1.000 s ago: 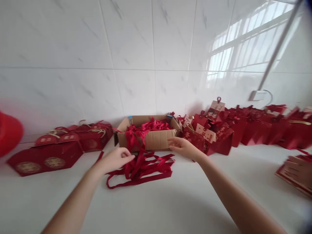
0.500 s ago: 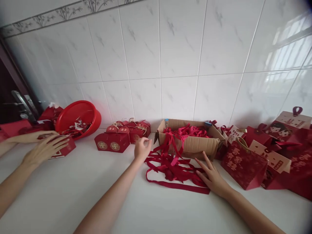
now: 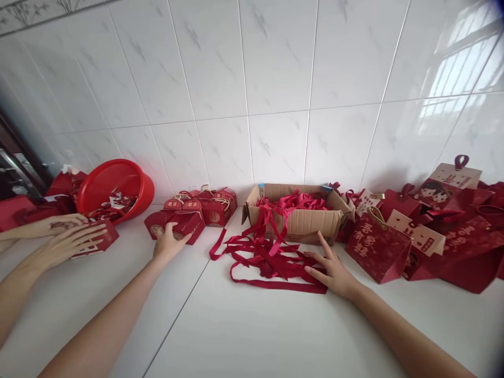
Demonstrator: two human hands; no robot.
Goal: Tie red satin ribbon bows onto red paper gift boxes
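My left hand (image 3: pixel 168 244) is at a small red gift box (image 3: pixel 191 227) with gold round emblems, its thumb and fingers closed around the near side. That box still stands on the white table, in front of several similar boxes with cord handles. My right hand (image 3: pixel 333 270) lies with fingers spread at the right end of a loose pile of dark red ribbons (image 3: pixel 271 262), fingertips touching the ribbon. Behind the pile is a cardboard box (image 3: pixel 315 227) full of more red ribbon, some of it hanging over the front edge.
Several red gift bags (image 3: pixel 378 252) crowd the right side. A tilted red basin (image 3: pixel 147 189) with small packets leans at the left. Beside it, another person's hands (image 3: pixel 59 247) rest on a red box (image 3: pixel 108 239). A tiled wall (image 3: pixel 275 147) runs behind.
My left hand has moved left from beside the ribbons to the gift box, which now sits turned. A ribbon end lies further left. My right hand stays at the pile.
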